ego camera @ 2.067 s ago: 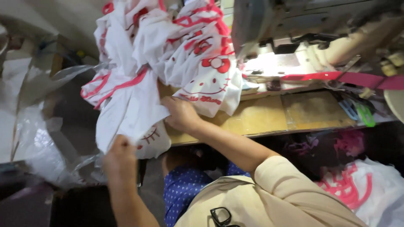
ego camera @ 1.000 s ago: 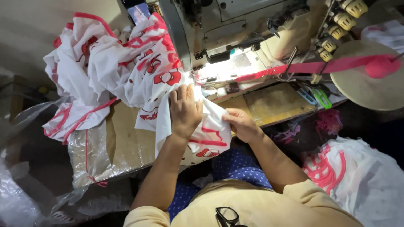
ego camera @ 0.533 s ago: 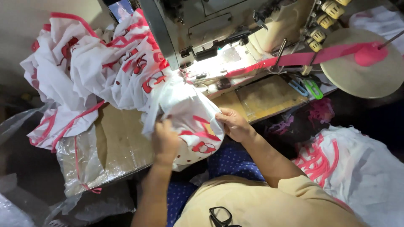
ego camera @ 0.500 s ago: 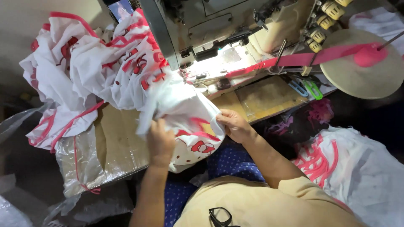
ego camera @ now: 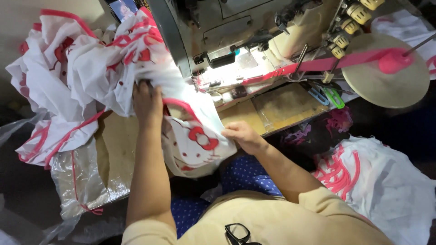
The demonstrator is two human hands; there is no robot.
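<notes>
Head view: a worn wooden tabletop (ego camera: 281, 106) carries an industrial sewing machine (ego camera: 236, 41), lit brightly at its needle area, with a pink binding tape (ego camera: 318, 65) running across to a round tan disc (ego camera: 386, 72) at the right. A heap of white garments with red trim (ego camera: 68, 77) piles up on the left of the tabletop, over crinkled clear plastic sheeting (ego camera: 81, 181) that hangs off the edge.

The left hand (ego camera: 147, 102) presses down on the white printed cloth piece (ego camera: 195, 136), fingers closed into a fold of it just beyond the knuckles. The right hand (ego camera: 243, 135) pinches the cloth's near right edge, fingers together on the hem. The cloth stretches between the two hands, draped over the tabletop's front edge, its far end lying toward the lit plate of the machine.

In my judgement the risk is snagging: the cloth ahead of the left fingers merges with the heap, so a pull could drag other garments along or bunch the hem. Fingers coming near the needle area would be another hazard.

Open room lies to the right of the right fingers, on bare wood; small clips (ego camera: 329, 96) lie farther off. To the left, the heap crowds the left fingers closely.
</notes>
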